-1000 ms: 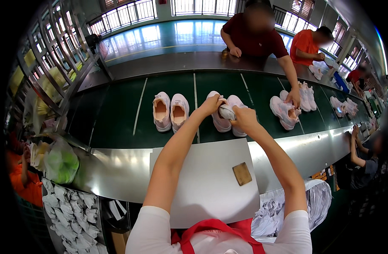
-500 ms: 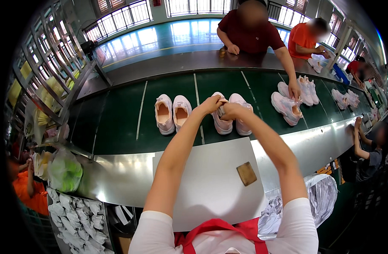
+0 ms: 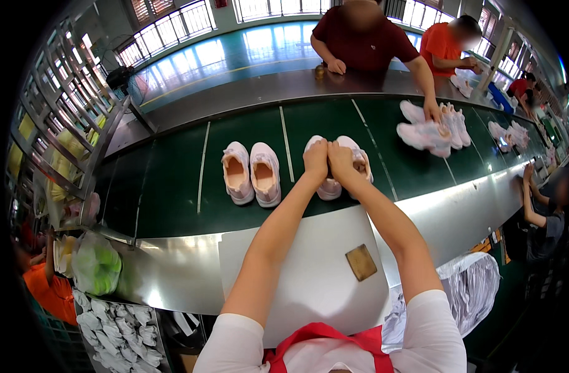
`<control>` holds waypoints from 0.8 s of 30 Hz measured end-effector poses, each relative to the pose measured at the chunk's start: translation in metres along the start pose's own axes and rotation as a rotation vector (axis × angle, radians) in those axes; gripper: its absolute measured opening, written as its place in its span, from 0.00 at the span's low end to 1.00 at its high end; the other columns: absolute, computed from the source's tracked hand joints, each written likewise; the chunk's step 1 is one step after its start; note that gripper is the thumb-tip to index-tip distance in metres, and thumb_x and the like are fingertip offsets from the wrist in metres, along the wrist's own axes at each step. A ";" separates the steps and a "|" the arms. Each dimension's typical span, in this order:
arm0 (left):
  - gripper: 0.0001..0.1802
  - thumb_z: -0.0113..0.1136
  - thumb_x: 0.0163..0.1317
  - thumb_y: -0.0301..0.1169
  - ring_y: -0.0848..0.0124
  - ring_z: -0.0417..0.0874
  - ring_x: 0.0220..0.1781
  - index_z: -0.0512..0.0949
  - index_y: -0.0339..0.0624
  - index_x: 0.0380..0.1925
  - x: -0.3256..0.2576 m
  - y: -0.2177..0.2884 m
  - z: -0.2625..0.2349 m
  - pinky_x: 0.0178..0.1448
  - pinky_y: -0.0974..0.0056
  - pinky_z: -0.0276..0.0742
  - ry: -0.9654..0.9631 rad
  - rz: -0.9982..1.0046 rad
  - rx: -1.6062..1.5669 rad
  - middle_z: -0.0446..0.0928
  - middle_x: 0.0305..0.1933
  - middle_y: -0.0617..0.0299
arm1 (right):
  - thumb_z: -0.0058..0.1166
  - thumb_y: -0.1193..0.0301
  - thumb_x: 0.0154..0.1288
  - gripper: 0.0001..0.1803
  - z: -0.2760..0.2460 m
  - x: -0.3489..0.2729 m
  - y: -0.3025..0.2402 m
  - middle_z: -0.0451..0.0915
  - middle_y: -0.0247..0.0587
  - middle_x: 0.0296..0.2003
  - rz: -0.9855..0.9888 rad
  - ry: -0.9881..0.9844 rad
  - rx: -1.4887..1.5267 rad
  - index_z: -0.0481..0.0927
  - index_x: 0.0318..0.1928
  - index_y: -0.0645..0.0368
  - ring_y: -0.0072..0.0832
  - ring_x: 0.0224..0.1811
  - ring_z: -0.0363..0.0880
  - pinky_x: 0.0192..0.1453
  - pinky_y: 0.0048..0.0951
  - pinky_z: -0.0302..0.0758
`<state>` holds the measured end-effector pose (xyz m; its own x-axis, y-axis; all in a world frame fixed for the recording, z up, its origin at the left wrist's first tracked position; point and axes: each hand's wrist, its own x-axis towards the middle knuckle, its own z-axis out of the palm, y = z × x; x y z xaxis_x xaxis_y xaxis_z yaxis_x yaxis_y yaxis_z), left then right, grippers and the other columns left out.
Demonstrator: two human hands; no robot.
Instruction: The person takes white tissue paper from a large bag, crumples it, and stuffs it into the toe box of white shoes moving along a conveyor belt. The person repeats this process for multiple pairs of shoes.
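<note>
On the green conveyor belt (image 3: 172, 180) in front of me stand two pairs of pale pink sneakers, toes pointing away. Both my hands are at the left sneaker (image 3: 327, 191) of the right-hand pair. My left hand (image 3: 315, 163) is closed on its upper, around the opening. Right beside it, my right hand (image 3: 341, 163) is closed on the same sneaker's other side. Their backs hide most of the shoe and the fingertips. Next to them stands the pair's other sneaker (image 3: 359, 163), partly covered by my right hand. The left-hand pair (image 3: 264, 177) sits untouched, its peach linings showing.
A white board (image 3: 291, 273) bearing a brown block (image 3: 361, 262) lies nearest me. Crumpled white bundles (image 3: 120, 329) fill a bin at lower left. Across the belt, a co-worker's hand (image 3: 432, 110) holds a sneaker (image 3: 424, 138). A metal rack (image 3: 79, 130) rises at left.
My hands have come closer together and lower over the sneaker, knuckles side by side. The light-coloured piece between them no longer shows. The co-worker's sneaker has shifted and is blurred.
</note>
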<state>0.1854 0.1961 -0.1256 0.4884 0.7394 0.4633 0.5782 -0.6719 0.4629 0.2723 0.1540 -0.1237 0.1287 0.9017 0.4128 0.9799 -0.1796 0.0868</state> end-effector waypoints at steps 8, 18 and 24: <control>0.32 0.69 0.43 0.30 0.50 0.76 0.53 0.69 0.41 0.51 -0.010 -0.018 -0.049 0.52 0.54 0.74 -0.321 0.020 -0.058 0.76 0.47 0.47 | 0.60 0.62 0.55 0.21 -0.151 -0.098 0.001 0.79 0.44 0.39 0.002 0.066 0.429 0.75 0.48 0.55 0.39 0.36 0.80 0.34 0.36 0.76; 0.08 0.63 0.49 0.23 0.60 0.76 0.37 0.77 0.40 0.31 -0.241 0.073 -0.171 0.45 0.59 0.71 -0.341 0.642 -0.251 0.75 0.33 0.58 | 0.65 0.63 0.50 0.22 -0.199 -0.252 -0.044 0.74 0.40 0.35 0.250 -0.087 0.403 0.73 0.43 0.59 0.41 0.36 0.76 0.39 0.36 0.74; 0.16 0.62 0.50 0.19 0.55 0.73 0.51 0.76 0.37 0.41 -0.247 0.079 -0.166 0.56 0.57 0.70 -0.369 0.442 -0.315 0.73 0.50 0.53 | 0.54 0.71 0.56 0.08 -0.175 -0.248 -0.044 0.75 0.44 0.33 0.318 -0.063 0.563 0.74 0.36 0.59 0.42 0.38 0.78 0.38 0.40 0.75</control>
<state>0.0018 -0.0461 -0.0778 0.8608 0.3187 0.3968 0.0795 -0.8544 0.5136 0.1705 -0.1302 -0.0712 0.4179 0.8627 0.2849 0.8201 -0.2233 -0.5269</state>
